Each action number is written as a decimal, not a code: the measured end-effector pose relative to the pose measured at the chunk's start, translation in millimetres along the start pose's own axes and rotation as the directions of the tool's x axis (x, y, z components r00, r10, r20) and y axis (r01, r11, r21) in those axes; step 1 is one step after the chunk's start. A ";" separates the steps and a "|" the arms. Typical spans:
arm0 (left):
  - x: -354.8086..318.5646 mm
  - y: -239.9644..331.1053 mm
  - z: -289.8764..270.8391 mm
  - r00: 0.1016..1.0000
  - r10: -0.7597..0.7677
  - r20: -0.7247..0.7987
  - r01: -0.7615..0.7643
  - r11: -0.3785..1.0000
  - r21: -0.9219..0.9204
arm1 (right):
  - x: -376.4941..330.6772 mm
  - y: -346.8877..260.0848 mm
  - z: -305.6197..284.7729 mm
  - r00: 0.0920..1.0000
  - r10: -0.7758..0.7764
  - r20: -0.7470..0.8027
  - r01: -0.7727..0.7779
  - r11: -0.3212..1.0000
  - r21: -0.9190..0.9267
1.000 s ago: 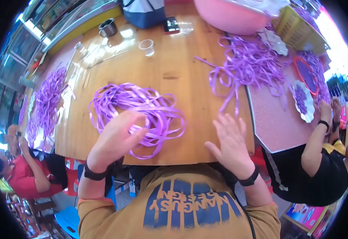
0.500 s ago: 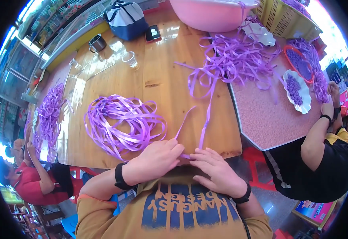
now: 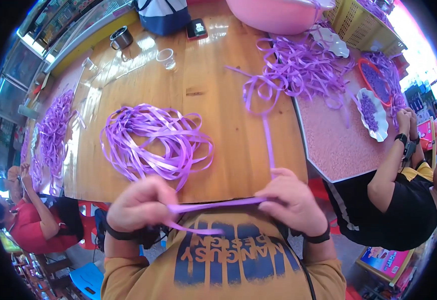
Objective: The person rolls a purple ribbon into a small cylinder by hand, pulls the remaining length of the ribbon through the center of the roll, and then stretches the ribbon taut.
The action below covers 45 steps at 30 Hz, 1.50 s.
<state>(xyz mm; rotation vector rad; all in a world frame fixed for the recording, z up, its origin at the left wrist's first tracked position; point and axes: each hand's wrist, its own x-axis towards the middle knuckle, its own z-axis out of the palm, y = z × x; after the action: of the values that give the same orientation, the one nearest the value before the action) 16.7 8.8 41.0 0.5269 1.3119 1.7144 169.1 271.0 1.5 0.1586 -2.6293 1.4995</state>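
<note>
Left hand at 7 o'clock, fingers curled shut on one end of a purple ribbon strip; right hand at 5 o'clock pinches the other end. Strip is flat, glossy, pale violet, pulled taut and near level between both fists, just off the near edge of the wooden table. A short tail hangs below the left fist; a longer run climbs from the right fist toward 12.

Loose coil of the same ribbon lies on the table at 10 o'clock from the hands. Tangled ribbon heap at 1 o'clock. Pink basin at 12. Yellow slatted crate beside it. Small dark box near 12.
</note>
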 end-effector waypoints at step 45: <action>104.2 52.3 -28.3 0.973 0.181 0.144 -0.197 0.315 0.929 | 41.2 -18.1 43.0 0.965 0.248 -0.087 -0.188 0.885 0.426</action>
<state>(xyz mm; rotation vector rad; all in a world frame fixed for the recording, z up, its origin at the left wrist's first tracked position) -79.0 78.4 60.9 1.4080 2.2784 0.8780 129.2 223.3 1.2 -0.2123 -2.2450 2.0497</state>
